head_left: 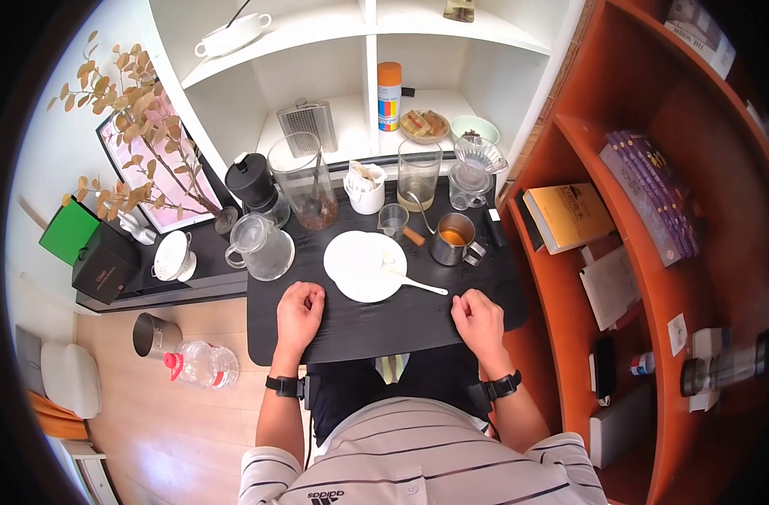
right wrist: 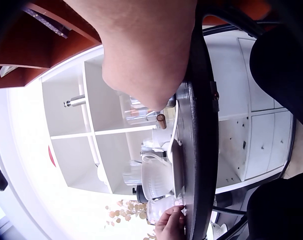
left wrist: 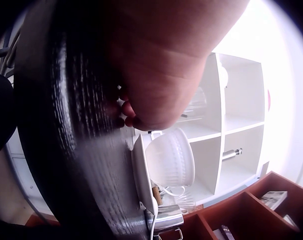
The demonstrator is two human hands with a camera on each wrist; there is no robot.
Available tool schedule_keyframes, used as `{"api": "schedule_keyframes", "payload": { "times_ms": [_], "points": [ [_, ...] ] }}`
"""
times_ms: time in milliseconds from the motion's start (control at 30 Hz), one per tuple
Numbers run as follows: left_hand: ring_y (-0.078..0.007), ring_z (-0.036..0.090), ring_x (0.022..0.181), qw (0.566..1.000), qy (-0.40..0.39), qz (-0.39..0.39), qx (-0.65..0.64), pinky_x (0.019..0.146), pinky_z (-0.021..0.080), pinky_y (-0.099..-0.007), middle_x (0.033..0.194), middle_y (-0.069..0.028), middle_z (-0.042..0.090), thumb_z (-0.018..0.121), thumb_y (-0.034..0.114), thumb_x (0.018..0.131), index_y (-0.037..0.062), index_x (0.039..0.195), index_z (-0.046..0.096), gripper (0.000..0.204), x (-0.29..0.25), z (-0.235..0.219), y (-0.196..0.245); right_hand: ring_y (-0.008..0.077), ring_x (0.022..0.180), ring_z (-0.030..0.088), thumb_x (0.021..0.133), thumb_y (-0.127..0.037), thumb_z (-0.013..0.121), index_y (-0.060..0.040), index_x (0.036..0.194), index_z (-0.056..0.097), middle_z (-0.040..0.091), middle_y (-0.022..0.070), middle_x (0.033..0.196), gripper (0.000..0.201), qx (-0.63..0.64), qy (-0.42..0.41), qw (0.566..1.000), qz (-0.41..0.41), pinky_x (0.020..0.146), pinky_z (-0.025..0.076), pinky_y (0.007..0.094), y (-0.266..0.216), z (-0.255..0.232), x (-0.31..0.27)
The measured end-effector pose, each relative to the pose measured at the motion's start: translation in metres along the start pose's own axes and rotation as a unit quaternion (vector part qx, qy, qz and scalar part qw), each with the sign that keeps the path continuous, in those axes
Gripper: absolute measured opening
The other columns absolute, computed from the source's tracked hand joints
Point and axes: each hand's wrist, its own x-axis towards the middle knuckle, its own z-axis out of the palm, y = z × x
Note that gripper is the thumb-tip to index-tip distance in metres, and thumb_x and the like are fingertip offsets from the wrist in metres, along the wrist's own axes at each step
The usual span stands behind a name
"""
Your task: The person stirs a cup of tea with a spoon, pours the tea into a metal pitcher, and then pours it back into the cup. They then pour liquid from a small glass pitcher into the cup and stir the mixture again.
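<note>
Both hands rest near the front edge of the black table, fingers loosely curled and holding nothing. My left hand lies at the left, my right hand at the right. Between and beyond them stands a white plate with a white ribbed cup on it. A white spoon lies across the plate, its handle pointing toward the right hand. Behind that hand is a steel pitcher with amber liquid inside. A glass pitcher with a lid stands beyond the left hand.
Along the table's back stand a black grinder, tall glass, white canister, second glass and dripper. A small wooden-handled measuring cup sits before them. A red bookshelf flanks the right; a water bottle stands on the floor.
</note>
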Motion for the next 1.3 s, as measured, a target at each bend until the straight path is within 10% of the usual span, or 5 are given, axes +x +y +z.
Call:
{"api": "schedule_keyframes", "payload": {
  "times_ms": [1300],
  "points": [
    [-0.0254, 0.056, 0.068, 1.0, -0.011, 0.004, -0.029, 0.064, 0.046, -0.0387, 0.073, -0.0089, 0.058, 0.074, 0.001, 0.09, 0.0023, 0.088, 0.07, 0.005, 0.0097, -0.0029, 0.0003, 0.0299, 0.055, 0.058, 0.09, -0.008, 0.077, -0.0044, 0.071, 0.053, 0.056, 0.0088, 0.066, 0.031, -0.019, -0.03, 0.999, 0.019, 0.054, 0.047, 0.0409, -0.0018, 0.0044, 0.0064]
  ]
}}
